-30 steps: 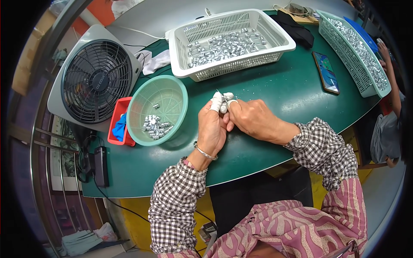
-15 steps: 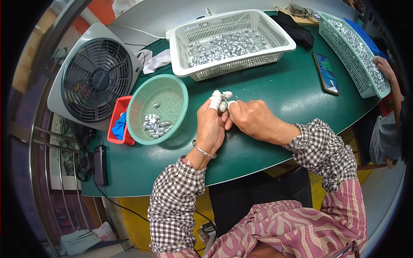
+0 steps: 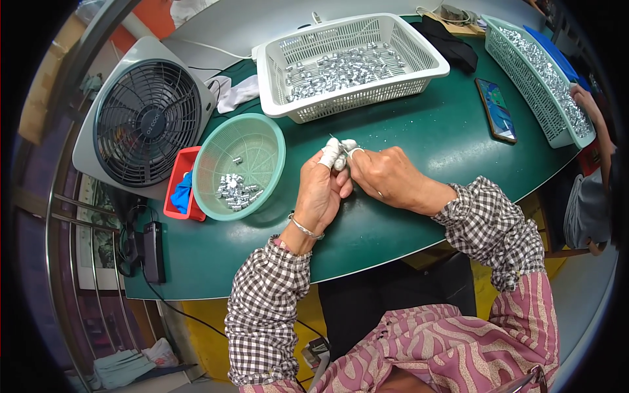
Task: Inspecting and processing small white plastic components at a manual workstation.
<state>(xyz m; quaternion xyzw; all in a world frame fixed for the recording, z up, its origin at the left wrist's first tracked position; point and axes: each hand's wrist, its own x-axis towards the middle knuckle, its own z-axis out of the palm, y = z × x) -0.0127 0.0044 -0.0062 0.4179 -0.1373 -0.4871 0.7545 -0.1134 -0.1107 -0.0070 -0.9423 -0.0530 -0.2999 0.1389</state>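
Over the green table, my left hand [image 3: 320, 191], its fingertips wrapped in white covers, is closed on a small shiny metal fitting [image 3: 341, 150]. Most of that fitting is hidden by the fingers. My right hand [image 3: 392, 178], also with white wrapping on a fingertip, is pinched against the fitting from the right; a thin pointed metal tip shows between the hands, but the tool it belongs to is mostly covered. Left of my hands stands a round green basket [image 3: 278, 154] with several similar metal fittings [image 3: 237, 191]. Beyond them sits a white rectangular basket [image 3: 354, 98] holding many more.
A grey fan [image 3: 151, 121] and a red bin [image 3: 174, 203] with blue cloth stand at the left. A phone [image 3: 496, 111] lies right, near a long green basket [image 3: 524, 92] of metal pieces, where another person's hand [image 3: 586, 101] rests. A black adapter [image 3: 152, 252] sits front left.
My hands stay together at nearly the same spot. The right hand has turned slightly at the fitting, and the left wrist has shifted a little to the left.
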